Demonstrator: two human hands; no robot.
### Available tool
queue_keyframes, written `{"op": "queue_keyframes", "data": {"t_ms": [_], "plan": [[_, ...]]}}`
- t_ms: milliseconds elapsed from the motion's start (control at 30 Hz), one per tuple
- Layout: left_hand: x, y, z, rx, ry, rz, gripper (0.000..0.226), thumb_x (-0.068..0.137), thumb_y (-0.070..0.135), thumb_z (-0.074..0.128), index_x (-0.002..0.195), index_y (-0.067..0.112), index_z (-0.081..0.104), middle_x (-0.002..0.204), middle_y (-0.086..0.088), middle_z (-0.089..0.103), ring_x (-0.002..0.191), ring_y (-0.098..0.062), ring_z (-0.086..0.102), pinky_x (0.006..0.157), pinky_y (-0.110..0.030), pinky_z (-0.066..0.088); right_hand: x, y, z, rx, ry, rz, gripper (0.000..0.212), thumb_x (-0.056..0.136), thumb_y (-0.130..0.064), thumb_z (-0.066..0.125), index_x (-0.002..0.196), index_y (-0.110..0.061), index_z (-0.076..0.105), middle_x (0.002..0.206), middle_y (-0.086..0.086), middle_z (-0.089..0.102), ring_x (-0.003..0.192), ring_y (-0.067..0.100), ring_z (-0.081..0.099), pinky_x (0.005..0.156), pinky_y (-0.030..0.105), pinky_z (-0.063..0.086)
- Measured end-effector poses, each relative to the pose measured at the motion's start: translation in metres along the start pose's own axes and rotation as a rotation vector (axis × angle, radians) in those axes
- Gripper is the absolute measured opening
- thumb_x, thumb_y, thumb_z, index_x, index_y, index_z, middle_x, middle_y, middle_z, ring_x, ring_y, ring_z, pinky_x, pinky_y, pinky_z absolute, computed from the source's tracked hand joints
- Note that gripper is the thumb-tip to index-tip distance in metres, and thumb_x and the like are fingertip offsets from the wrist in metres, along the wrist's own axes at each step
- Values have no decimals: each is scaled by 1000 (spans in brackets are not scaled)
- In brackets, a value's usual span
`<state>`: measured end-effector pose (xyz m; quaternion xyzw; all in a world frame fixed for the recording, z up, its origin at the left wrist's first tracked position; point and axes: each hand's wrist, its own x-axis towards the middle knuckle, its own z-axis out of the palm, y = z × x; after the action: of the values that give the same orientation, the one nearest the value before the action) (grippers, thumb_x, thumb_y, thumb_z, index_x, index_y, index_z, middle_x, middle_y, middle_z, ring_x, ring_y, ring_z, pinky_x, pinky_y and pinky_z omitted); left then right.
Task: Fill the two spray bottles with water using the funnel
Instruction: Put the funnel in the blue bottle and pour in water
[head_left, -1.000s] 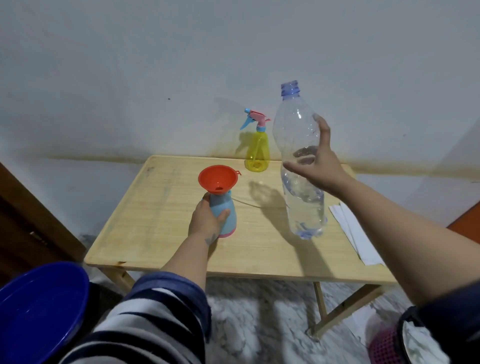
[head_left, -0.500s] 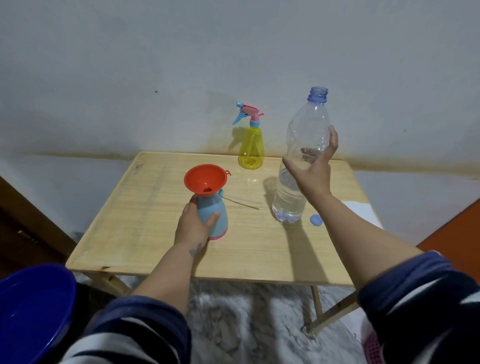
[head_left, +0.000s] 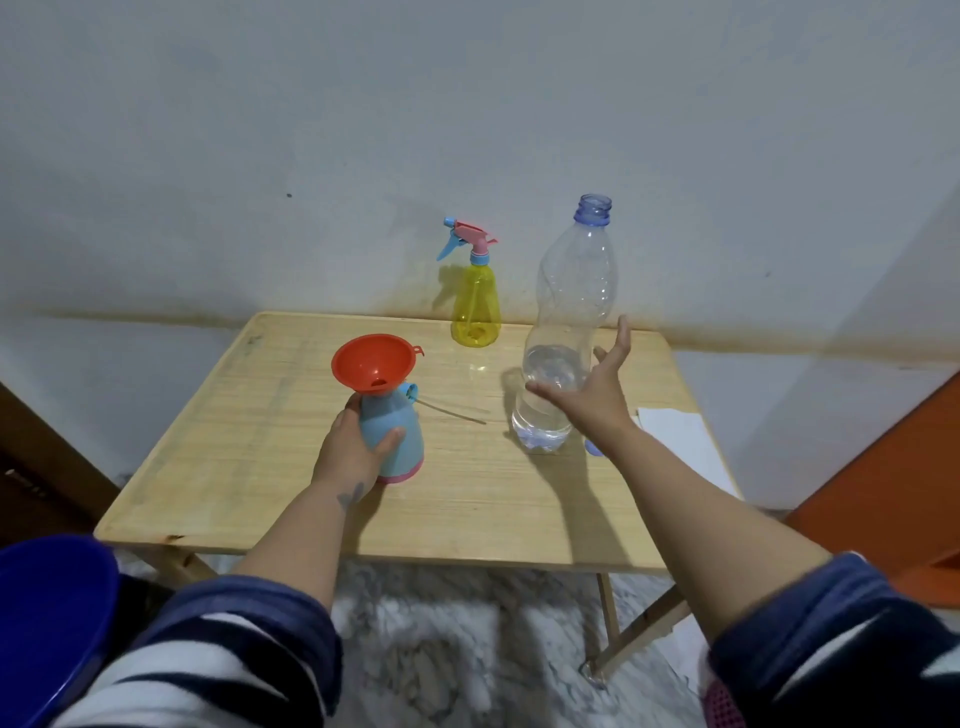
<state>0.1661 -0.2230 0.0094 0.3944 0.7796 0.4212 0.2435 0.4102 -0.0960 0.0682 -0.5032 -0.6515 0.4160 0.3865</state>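
The left hand (head_left: 353, 457) wraps around the blue spray bottle (head_left: 395, 441) (orange funnel (head_left: 373, 362) seated in its neck) on the bench (head_left: 249, 457). The right hand (head_left: 592, 395), fingers spread, sits beside the upright water bottle (head_left: 571, 322).

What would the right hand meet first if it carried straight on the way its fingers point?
Probably the clear water bottle: the open right hand sits just beside it, fingers spread towards its side, though the depth between them is unclear.
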Motion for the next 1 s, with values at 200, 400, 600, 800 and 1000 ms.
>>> {"op": "queue_keyframes", "data": {"t_ms": [200,400,600,800,1000], "plan": [[-1,2,3,8,20,-36,59,86,30,68,137,19,40,125,-2,54,106,-22,54,86,-36,47,-57,24,18,-268,-103,248,87,68,-17,83,133,-15,25,136,10,27,123,30,43,100,40,43],[-1,0,0,12,9,-20,60,84,31,70,135,21,41,125,-4,56,109,-24,57,89,-41,51,-63,-20,57,-128,-426,-62,78,75,-21,79,136,-21,30,131,2,38,119,16,44,90,25,38],[3,-10,-2,2,-16,1,64,75,27,66,134,32,41,122,1,57,107,-19,61,88,-44,54,-45,-59,121,47,-455,-271,105,62,-25,89,144,-29,23,146,-3,33,133,12,36,108,30,36],[8,-19,-3,24,-67,35,65,75,35,69,134,32,42,120,4,60,104,-20,63,86,-43,56,-47,-66,161,126,-214,-258,87,64,-24,87,136,-25,38,135,-5,45,122,14,46,98,26,44],[17,-25,-10,-59,-101,107,74,72,33,80,131,32,35,128,3,55,108,-18,60,87,-38,54,-32,-88,158,198,-164,-169,100,65,-18,87,143,-20,25,134,-5,39,121,12,46,99,22,43]]}}
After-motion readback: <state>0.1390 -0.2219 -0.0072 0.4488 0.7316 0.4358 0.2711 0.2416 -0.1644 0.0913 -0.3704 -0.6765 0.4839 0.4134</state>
